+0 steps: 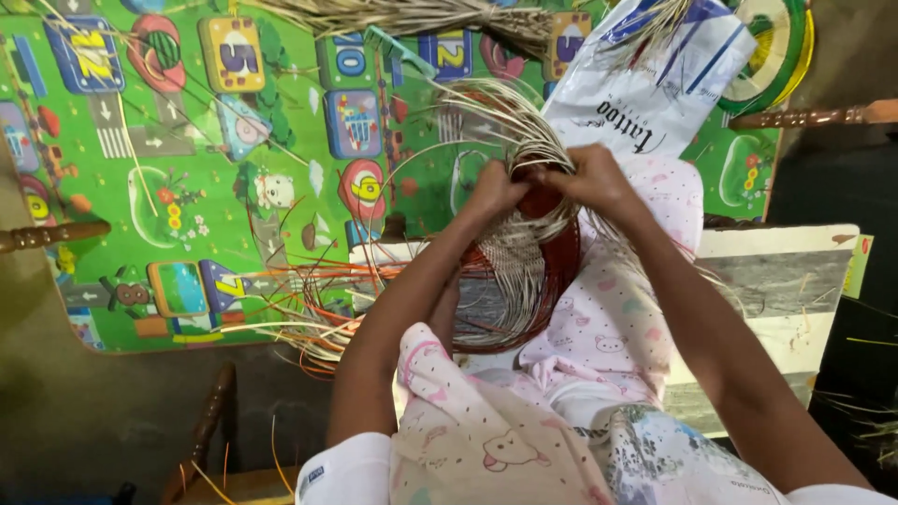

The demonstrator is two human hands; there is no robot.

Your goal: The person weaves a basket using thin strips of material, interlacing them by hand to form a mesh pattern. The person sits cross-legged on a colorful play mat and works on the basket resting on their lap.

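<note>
Work piece: a half-woven basket (524,271) of pale and reddish-brown strips rests on my lap against my pink patterned trousers (608,327), its woven part turned toward me.
Left grip: my left hand (494,192) is closed on the upper rim of the basket, fingers curled over a bunch of pale strands; I cannot see the fingertips themselves.
Right grip: my right hand (594,178) is closed on the same rim just beside the left, pinching the pale loose strands (510,117) where they fan up and away from me.
Weight: I judge it light; it sits on my knees without sagging and two hands at one edge seem to steady it.
Stiffness: the woven wall looks springy rather than rigid, while the free strips arc and whip about, so I expect them to flex and slip if held loosely.
Fragility: thin dry strips like these could kink or split if bent sharply; that is my guess from their look.
Where to hold: at the rim, close to the last woven row, where the strands are packed tight and give the firmest purchase.
Loose ends: more orange and pale strips (309,318) spill out to my left over the green play mat (215,168) on the floor.
Nearby: a white plastic bag (645,84) lies beyond the basket, a bundle of dry fibre (412,19) at the far edge of the mat, and a coiled green and yellow disc (776,42) beside the bag.
</note>
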